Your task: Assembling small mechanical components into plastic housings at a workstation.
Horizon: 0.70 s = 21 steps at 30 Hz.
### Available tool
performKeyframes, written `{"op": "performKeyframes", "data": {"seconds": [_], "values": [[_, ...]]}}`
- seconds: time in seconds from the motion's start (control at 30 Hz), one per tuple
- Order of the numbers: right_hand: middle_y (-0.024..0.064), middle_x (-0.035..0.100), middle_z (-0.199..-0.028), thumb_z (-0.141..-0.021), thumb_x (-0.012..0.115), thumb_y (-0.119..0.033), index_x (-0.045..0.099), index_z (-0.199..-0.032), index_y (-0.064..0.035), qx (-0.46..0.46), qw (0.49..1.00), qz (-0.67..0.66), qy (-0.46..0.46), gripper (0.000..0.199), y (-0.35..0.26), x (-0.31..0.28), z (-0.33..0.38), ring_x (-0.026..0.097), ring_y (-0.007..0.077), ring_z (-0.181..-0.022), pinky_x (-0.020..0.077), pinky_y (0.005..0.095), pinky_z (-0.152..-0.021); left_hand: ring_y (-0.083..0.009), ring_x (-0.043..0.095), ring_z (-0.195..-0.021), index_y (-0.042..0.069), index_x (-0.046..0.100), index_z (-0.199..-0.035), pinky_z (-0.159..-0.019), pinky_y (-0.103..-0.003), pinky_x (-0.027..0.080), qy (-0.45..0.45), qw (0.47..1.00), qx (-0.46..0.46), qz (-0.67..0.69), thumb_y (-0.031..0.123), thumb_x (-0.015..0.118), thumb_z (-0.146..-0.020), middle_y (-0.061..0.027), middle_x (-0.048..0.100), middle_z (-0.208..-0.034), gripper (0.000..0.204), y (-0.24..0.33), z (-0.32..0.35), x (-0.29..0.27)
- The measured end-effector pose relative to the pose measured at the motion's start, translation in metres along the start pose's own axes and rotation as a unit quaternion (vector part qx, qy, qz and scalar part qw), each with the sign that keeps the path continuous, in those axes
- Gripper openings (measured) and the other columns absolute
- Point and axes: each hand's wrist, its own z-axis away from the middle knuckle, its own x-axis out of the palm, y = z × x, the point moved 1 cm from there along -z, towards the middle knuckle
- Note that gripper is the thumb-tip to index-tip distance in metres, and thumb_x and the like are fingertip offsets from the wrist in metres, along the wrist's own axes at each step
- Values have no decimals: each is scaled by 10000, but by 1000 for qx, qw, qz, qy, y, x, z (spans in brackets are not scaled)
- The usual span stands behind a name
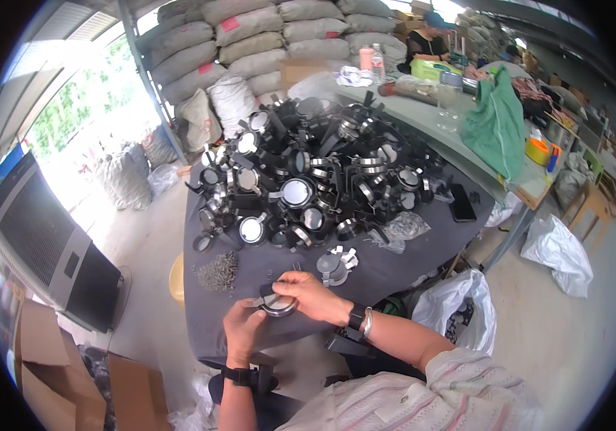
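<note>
Low over the near edge of the dark-covered table, my two hands hold one round metal lid (278, 305) with a shiny rim. My left hand (243, 320) grips its left side, fingers and thumb closed at the edge. From the right, my right hand (311, 293) pinches a black piece (268, 289) at the lid's far side; its fingertips partly hide the spot. Beyond my hands lies a small heap of screws (218, 271), with a stack of grey discs (333, 267) to its right. A large pile of similar metal lids with black handles (297, 192) covers the table's far part.
A clear plastic bag (403, 230) and a black phone (461, 203) lie on the table's right. A tall air cooler (56, 244) and cardboard boxes (132, 388) stand left. Stuffed sacks (250, 36) line the back; a person (429, 43) sits beyond a side bench.
</note>
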Motion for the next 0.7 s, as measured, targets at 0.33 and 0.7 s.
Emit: {"op": "performKeyframes", "data": {"seconds": [0.33,0.7], "values": [[-27,548,-716,-895,623,-162,593,-821,-45,-461,851,113,223,142,-201,-56,8,477,49,-611,371,213,-527,-72,516,-649,-14,636,-948,-626,-218,444,69,959,172,-215,-11,650,-780,2,541,-738,168,-37,-5,3],[29,592,-622,-774,676,-142,653,-757,38,-441,733,377,355,183,-309,-109,-88,503,108,-580,407,301,-547,-107,526,-607,-15,643,-886,-596,-244,440,80,948,192,-240,-46,633,-715,-42,538,-698,174,-35,-8,5]]}}
